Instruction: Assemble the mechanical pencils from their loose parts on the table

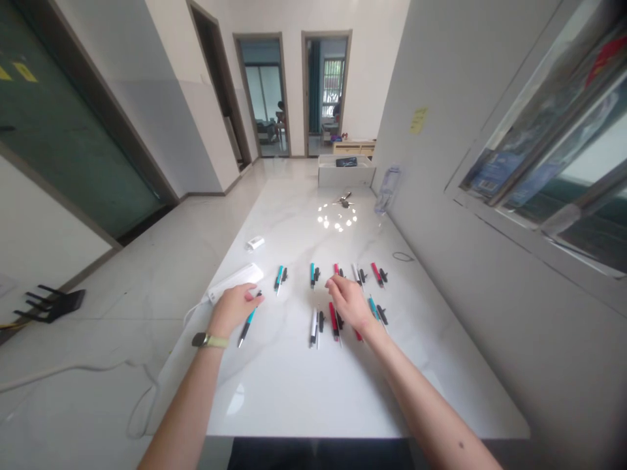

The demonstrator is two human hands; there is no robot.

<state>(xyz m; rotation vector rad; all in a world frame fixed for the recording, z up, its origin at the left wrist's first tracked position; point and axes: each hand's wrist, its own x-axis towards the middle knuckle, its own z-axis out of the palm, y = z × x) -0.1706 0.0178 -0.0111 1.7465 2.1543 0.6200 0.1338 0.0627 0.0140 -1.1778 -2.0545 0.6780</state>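
Observation:
My left hand (236,309), with a watch on the wrist, is at the left of the white table (294,398). Its thumb and forefinger are apart around the top end of a teal and black pen (249,321), which slants down toward the table's left side. My right hand (349,299) has its fingers drawn together by a red pen part (336,267); whatever they pinch is hidden. Below it, a red barrel (334,320) shows beside a black piece, partly covered. Nearby lie a white barrel (313,326) and a teal barrel (312,274), each beside a black clip piece.
Further pen parts, one set with a red barrel (377,274), lie to the right. A white power strip (238,281) and white adapter (255,243) are at the left. Keys (345,201), a clear bottle (388,189) and a white box (343,175) stand farther back.

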